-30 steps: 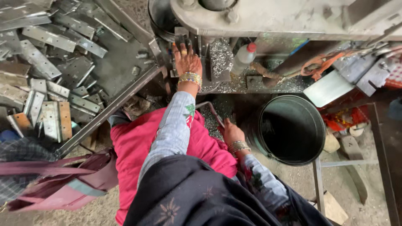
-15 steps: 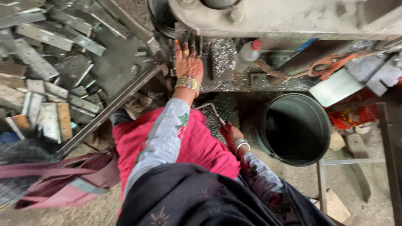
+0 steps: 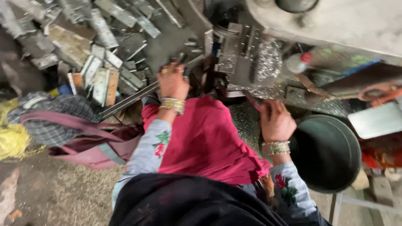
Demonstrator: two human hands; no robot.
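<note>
My left hand [image 3: 172, 82], with bangles at the wrist, lies fingers apart where a long metal bar [image 3: 125, 101] meets the base of the grey press machine [image 3: 335, 21]. It holds nothing. My right hand [image 3: 274, 121], also bangled, is curled around a thin reddish rod [image 3: 251, 100] that points up-left towards the machine's die block [image 3: 232, 54]. A red cloth [image 3: 205, 138] covers my lap between the two arms. The picture is motion-blurred, so the grip on the rod is only roughly visible.
A heap of flat metal pieces [image 3: 104, 50] lies at the upper left. A dark round bucket [image 3: 326, 152] stands right of my right hand. A maroon bag [image 3: 83, 138] and checked cloth [image 3: 54, 113] lie at left. A red-capped bottle [image 3: 298, 62] rests on the machine bed amid shiny shavings [image 3: 268, 62].
My left hand has drawn back from the machine bed towards the bar's end. My right hand has risen from beside my lap towards the machine. The view has swung closer.
</note>
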